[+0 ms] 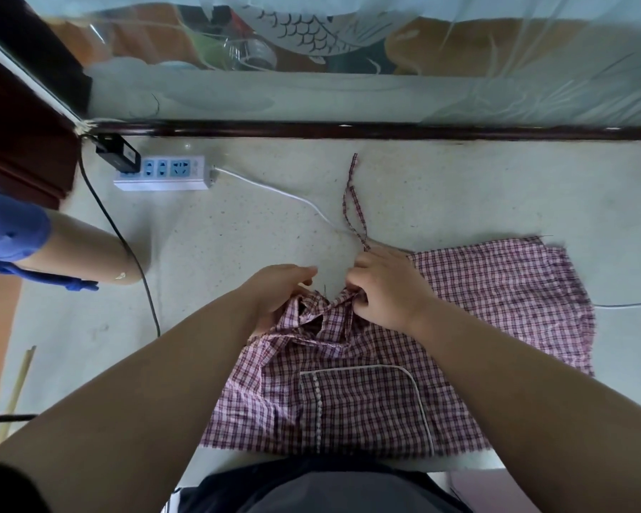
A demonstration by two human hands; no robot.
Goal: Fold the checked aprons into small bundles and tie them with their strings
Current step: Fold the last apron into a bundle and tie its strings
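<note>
**A:** Why is the apron [496, 290] spread out like that?

**B:** For folding, I'd say. It lies open on the table [237, 235], pocket [363, 401] up, with its near edge at the person's body and its right part flat, reaching well out to the right. There is no bundle yet, so the folding looks barely begun.

**A:** And the hands at the top?

**B:** They meet at the far edge, just beside each other, where the cloth is gathered into a bunch. My guess is they are drawing the top in and getting hold of the string [354, 205]. It runs from the right hand away across the table, out of the way of the folds.

**A:** Fingers?

**B:** The left hand [278, 294] has its fingers curled down into the bunched cloth, gripping it. The right hand [385, 290] is closed, fingers tucked under, on the cloth where the string starts. The knuckles hide whether it pinches the string itself or only the fabric beside it.

**A:** Anything close by?

**B:** A power strip [163, 174] at the far left, well apart from the apron.
</note>
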